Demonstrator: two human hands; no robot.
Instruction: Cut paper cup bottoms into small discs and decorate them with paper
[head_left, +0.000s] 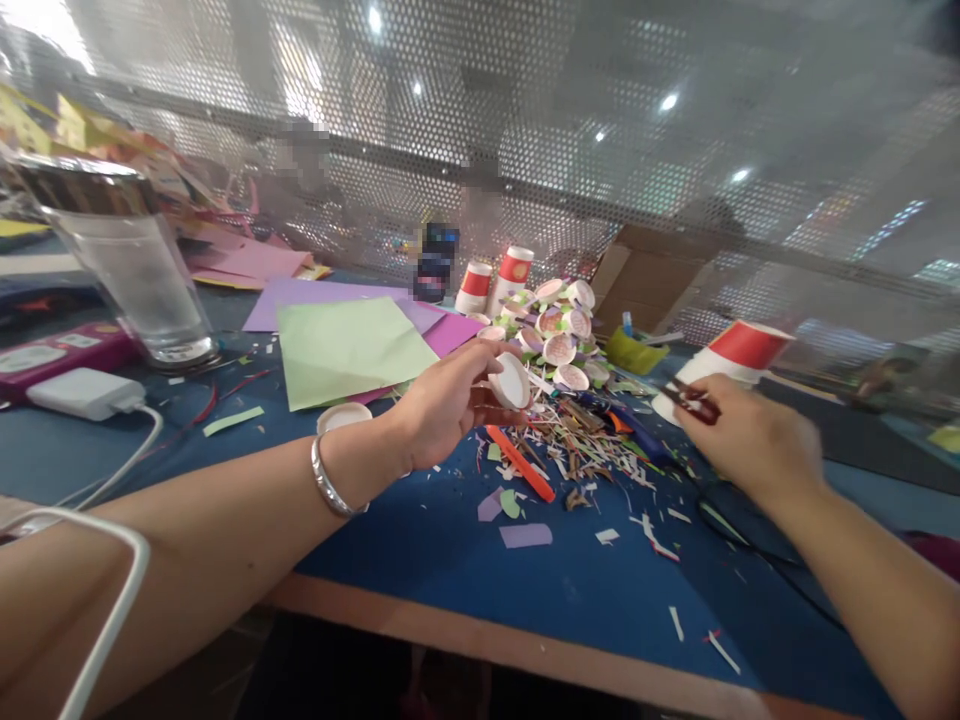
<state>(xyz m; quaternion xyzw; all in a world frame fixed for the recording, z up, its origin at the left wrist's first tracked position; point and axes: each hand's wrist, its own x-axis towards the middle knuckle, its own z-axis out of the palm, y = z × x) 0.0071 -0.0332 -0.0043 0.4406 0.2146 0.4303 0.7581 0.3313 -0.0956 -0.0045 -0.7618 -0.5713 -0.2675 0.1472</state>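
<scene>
My left hand [442,405] pinches a small round white paper disc [510,381] above the blue table mat [525,570]. My right hand [750,440] is closed round a pair of dark red-handled scissors [694,402], beside a tipped red and white paper cup [724,362]. Between the hands lies a heap of paper scraps [577,450] with an orange strip [521,465]. Behind it sits a pile of cut cup bottoms [559,325]. A silver bangle [330,485] circles my left wrist.
Green paper [345,350] and purple sheets [315,292] lie at mid left. A glass tumbler [135,265], a white charger [86,392] with cable and a pink box [52,352] stand at far left. Two upright cups [495,277], a cardboard box [652,275] and a mesh screen are behind.
</scene>
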